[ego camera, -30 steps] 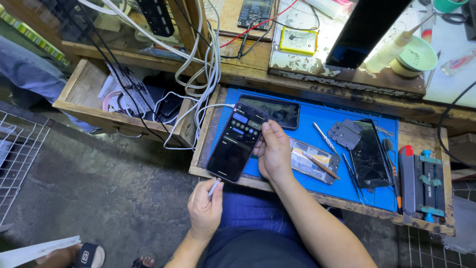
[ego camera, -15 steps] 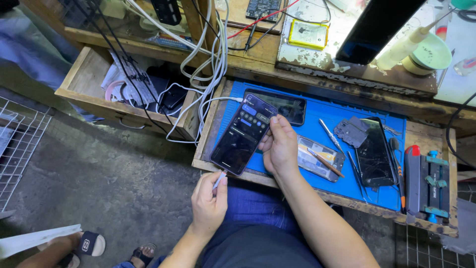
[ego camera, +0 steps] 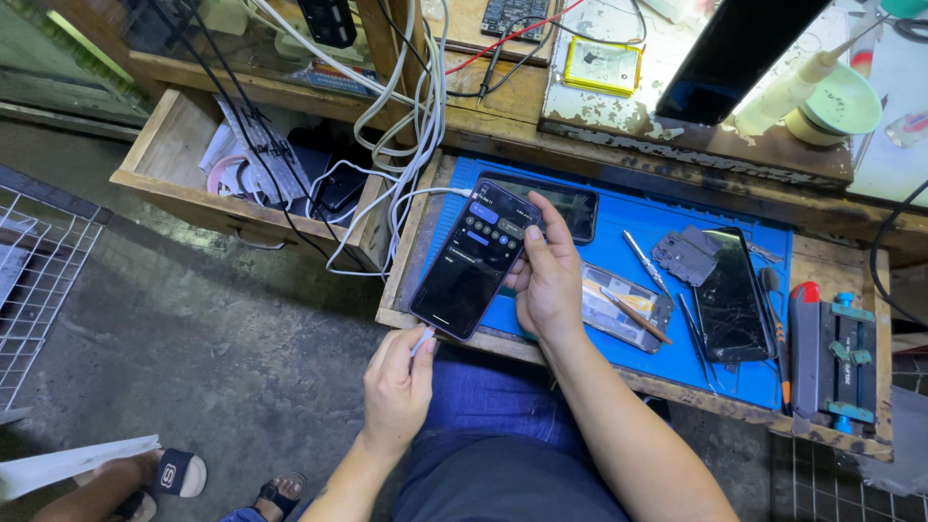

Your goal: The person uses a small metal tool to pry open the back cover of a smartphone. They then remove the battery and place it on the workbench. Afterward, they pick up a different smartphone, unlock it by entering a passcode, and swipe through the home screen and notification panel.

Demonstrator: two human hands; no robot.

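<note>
Gripping black phone [ego camera: 476, 259], right hand [ego camera: 549, 282]

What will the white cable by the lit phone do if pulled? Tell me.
The white cable probably behaves floppy: it droops in a loop off the bench edge. It is likely light, since the left hand pinches its plug with fingertips. Pulling may tug neighbouring cables, as they hang bundled together.

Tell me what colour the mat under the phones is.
Bright blue; the mat shows clearly in the head view.
</note>
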